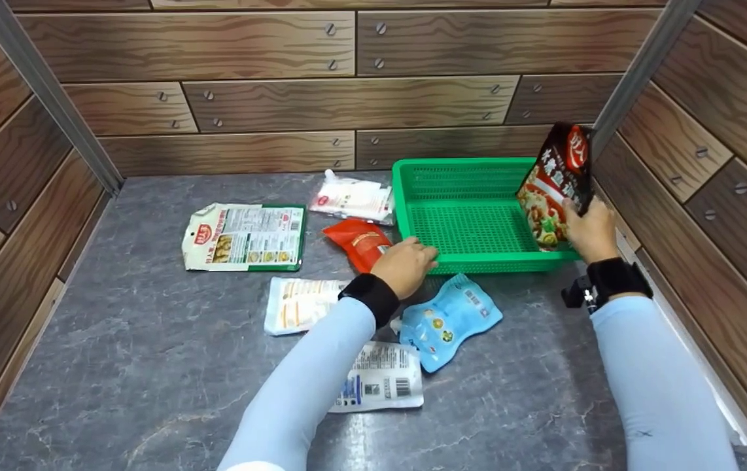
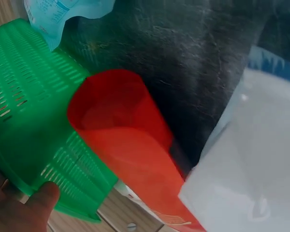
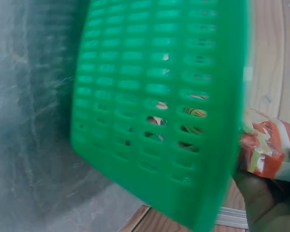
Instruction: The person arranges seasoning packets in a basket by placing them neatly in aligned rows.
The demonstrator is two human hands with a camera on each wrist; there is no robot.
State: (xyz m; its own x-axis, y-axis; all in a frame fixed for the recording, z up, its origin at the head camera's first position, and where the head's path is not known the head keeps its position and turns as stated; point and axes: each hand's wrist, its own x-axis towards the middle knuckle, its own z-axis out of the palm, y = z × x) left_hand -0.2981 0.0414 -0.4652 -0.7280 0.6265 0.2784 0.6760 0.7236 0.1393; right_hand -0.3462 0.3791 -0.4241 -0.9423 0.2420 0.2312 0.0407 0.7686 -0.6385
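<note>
The green plastic basket (image 1: 498, 263) stands against the back wall, right of centre. At its front left corner my left hand (image 1: 405, 267) grips the rim, with the thumb (image 2: 47, 195) against the outer wall in the left wrist view. My right hand (image 1: 592, 232) pinches a dark seasoning packet (image 1: 560, 173) with a picture of a food dish. The packet is upright over the basket's right end, its lower edge inside the rim. A red pouch (image 1: 357, 241) lies beside the left hand, and a light blue pouch (image 1: 455, 320) lies in front of the basket.
A white-and-green packet (image 1: 243, 237) lies at the left. Behind the red pouch is a clear-and-white packet (image 1: 354, 198). Nearer lie a white-and-orange packet (image 1: 301, 304), partly under the left forearm, and a silvery packet (image 1: 386, 376). Wood-patterned walls (image 1: 269, 104) enclose the grey tabletop (image 1: 118, 327).
</note>
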